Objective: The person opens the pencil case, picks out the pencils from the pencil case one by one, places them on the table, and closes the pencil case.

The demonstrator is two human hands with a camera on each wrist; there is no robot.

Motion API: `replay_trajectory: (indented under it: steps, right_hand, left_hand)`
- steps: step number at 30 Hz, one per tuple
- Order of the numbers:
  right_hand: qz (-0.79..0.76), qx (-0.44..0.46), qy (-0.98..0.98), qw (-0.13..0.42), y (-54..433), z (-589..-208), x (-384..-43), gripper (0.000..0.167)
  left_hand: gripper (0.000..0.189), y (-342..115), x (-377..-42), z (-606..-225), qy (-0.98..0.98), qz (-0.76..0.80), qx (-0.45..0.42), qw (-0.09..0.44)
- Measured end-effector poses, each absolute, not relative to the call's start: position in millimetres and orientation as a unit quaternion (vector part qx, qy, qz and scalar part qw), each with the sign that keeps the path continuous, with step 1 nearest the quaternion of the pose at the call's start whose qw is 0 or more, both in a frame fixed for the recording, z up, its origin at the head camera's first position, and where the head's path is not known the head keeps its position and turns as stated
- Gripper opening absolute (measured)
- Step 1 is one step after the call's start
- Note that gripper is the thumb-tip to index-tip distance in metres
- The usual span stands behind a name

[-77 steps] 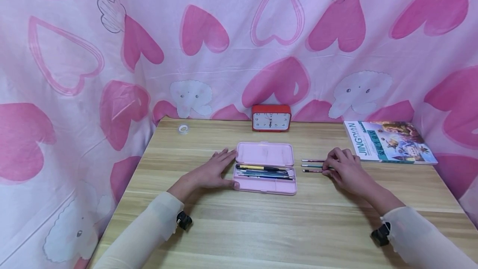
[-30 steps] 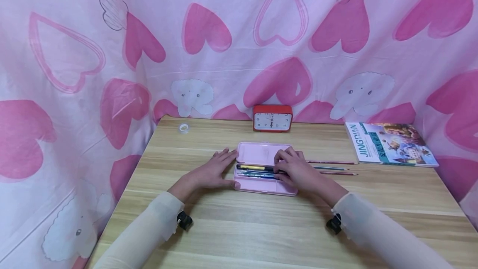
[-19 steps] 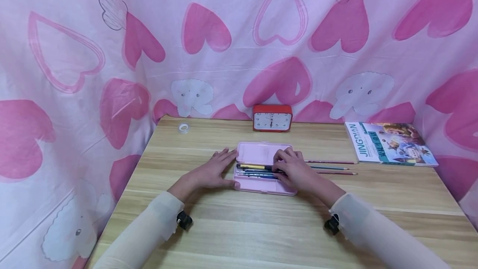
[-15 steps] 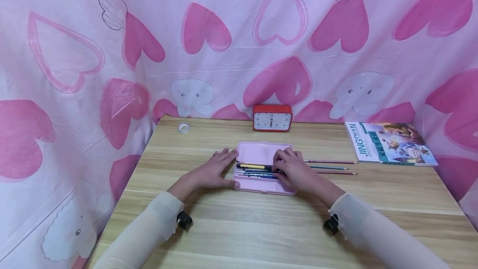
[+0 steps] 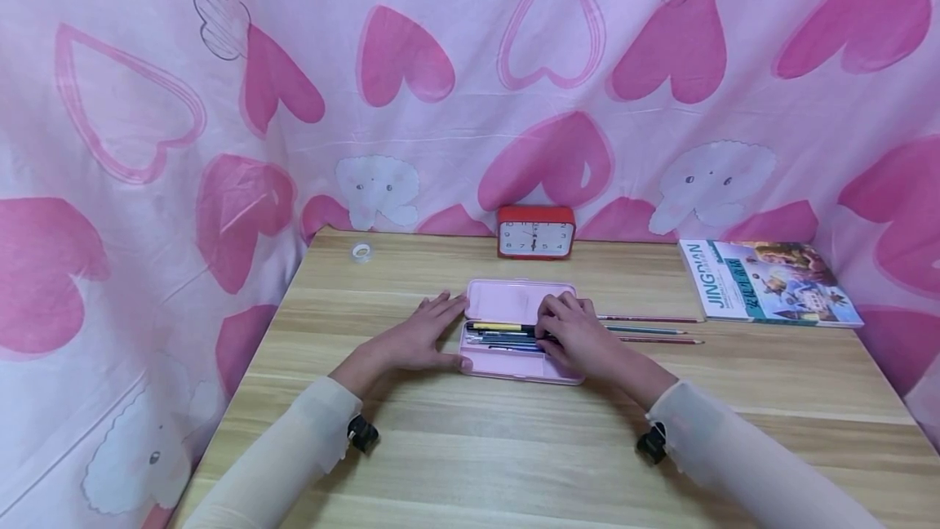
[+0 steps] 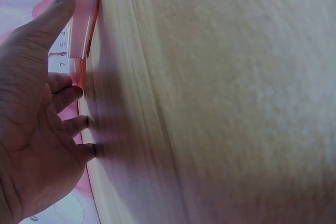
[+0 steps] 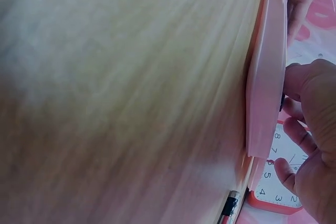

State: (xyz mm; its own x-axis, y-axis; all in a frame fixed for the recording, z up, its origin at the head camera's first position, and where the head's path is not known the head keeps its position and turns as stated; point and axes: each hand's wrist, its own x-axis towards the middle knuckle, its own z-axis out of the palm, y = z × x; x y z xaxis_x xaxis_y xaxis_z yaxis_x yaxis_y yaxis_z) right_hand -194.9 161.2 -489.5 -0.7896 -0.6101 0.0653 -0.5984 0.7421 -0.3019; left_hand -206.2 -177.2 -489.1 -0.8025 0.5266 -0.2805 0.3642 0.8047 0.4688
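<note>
Pinching down among the slim blue and dark pens (image 5: 507,342), the person's right hand (image 5: 576,339) has its thumb and fingers curled over their right-hand part; from my remote seat I cannot tell which ones it grips. I see the left hand (image 5: 414,341) relaxed, fingers extended, its thumb on the near left corner of a shallow pink plastic pencil case (image 5: 507,362) and its index fingertip at the left edge of the open pink lid (image 5: 495,298). The case sits between both hands, lid laid back on the far side, pens in its long compartment, a yellow-and-black pen (image 5: 503,326) farthest back. Just right of it, I make out three sharpened wooden pencils, two dark red (image 5: 649,319) (image 5: 664,341) and one teal (image 5: 654,331), lying side by side, points to the right. Cream sleeves (image 5: 294,439) and small black wrist devices (image 5: 362,433) show on both arms. Farther out on the wood-grain table (image 5: 477,455) I have a red rectangular clock (image 5: 535,237) behind the case, a small clear tape roll (image 5: 361,252) far left, and a glossy colourful book (image 5: 771,284) far right, before a pink heart-print cloth (image 5: 419,133).
</note>
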Motion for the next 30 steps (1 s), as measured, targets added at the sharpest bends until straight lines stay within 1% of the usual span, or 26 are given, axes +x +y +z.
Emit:
replay_trajectory:
  steps: [9, 22, 30]
  right_hand:
    - [-0.175, -0.332, 0.927, -0.002, 168, -488, -197, 0.014]
    - [-0.176, -0.325, 0.929, -0.030, 185, -480, -199, 0.012]
    - [-0.197, -0.304, 0.932, -0.019, 203, -476, -199, 0.010]
  left_hand:
    - [0.120, -178, -206, -489, 0.927, 0.205, 0.239, 0.206]
    - [0.120, -178, -206, -488, 0.926, 0.206, 0.239, 0.207]
    - [0.121, -178, -206, -488, 0.927, 0.205, 0.239, 0.206]
